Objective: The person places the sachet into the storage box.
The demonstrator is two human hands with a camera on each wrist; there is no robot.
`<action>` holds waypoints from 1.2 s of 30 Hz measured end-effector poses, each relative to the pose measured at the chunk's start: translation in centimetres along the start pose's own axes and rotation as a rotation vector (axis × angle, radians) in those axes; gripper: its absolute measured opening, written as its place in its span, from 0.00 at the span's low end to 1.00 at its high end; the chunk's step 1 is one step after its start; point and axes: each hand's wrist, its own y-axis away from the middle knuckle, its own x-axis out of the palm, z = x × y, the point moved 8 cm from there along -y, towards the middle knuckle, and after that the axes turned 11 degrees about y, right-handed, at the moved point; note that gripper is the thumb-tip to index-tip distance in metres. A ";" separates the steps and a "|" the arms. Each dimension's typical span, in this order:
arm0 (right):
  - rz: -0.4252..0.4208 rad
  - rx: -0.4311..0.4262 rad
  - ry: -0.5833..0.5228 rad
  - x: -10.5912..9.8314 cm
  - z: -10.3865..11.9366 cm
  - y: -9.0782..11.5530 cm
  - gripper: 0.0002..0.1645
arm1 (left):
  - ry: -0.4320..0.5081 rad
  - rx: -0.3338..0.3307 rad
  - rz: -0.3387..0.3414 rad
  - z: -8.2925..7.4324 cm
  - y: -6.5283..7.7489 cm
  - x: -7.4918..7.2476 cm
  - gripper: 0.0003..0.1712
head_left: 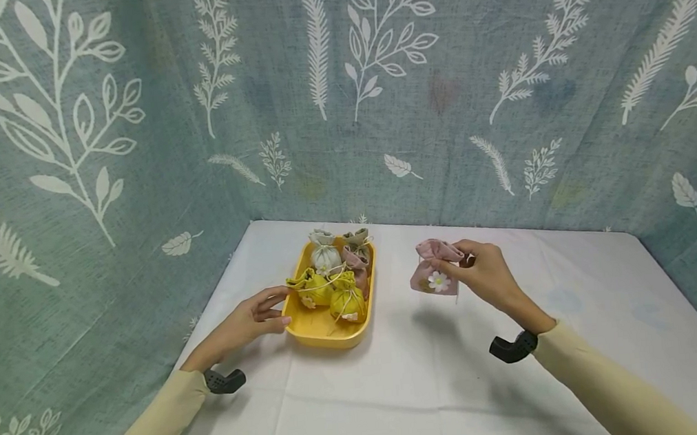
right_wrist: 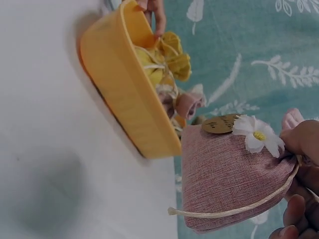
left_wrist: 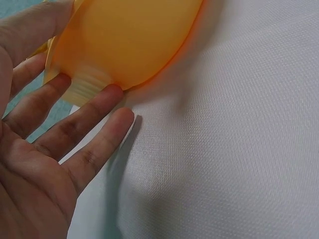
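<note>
My right hand (head_left: 482,271) pinches a pink drawstring pouch (head_left: 431,276) by its gathered neck, above the white table. The right wrist view shows the pouch's white fabric flower (right_wrist: 258,135), a brown oval tag (right_wrist: 219,124) and a cream cord hanging along it. To the left stands a yellow plastic tub (head_left: 318,341) holding several small drawstring pouches. Among them are yellow pouches (head_left: 348,303), a pale grey one (head_left: 325,255) and a pink one (head_left: 357,258). My left hand (head_left: 252,322) rests with loosely extended fingers against the tub's left side, fingertips right at its rim.
A white cloth covers the table (head_left: 371,409). Blue-green curtains (head_left: 438,99) with white leaf prints hang behind it and along its left and right sides. Dark wrist-worn devices (head_left: 514,348) sit at both sleeve cuffs.
</note>
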 end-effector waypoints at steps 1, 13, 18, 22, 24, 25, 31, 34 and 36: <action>0.001 -0.005 -0.003 0.1 0.2 0.0 0.12 | 0.001 0.000 0.001 0.0 0.0 0.0 0.39; 0.038 -0.018 -0.037 2.5 2.3 -0.5 0.13 | -0.005 0.018 0.009 0.2 0.0 -0.2 0.41; 0.053 -0.030 -0.052 3.6 3.3 -0.8 0.15 | -0.005 0.012 0.014 0.2 -0.1 -0.1 0.41; 0.075 -0.032 -0.050 4.7 4.1 -1.0 0.13 | -0.009 0.019 0.013 -0.1 -0.1 -0.1 0.41; 0.085 -0.038 -0.059 5.3 4.7 -1.1 0.12 | -0.011 0.018 0.010 -0.1 0.0 -0.1 0.42; 0.088 -0.046 -0.064 5.6 5.0 -1.2 0.12 | -0.013 0.016 0.009 -0.1 0.0 -0.1 0.42; 0.092 -0.085 -0.125 7.0 7.0 -1.5 0.11 | -0.011 0.010 0.016 -0.1 -0.1 -0.1 0.41; 0.092 -0.114 -0.130 7.7 7.9 -1.5 0.11 | -0.005 0.018 0.023 -0.2 0.0 0.0 0.41; 0.093 -0.131 -0.133 8.2 8.4 -1.6 0.10 | -0.002 0.028 0.027 -0.4 0.0 0.0 0.41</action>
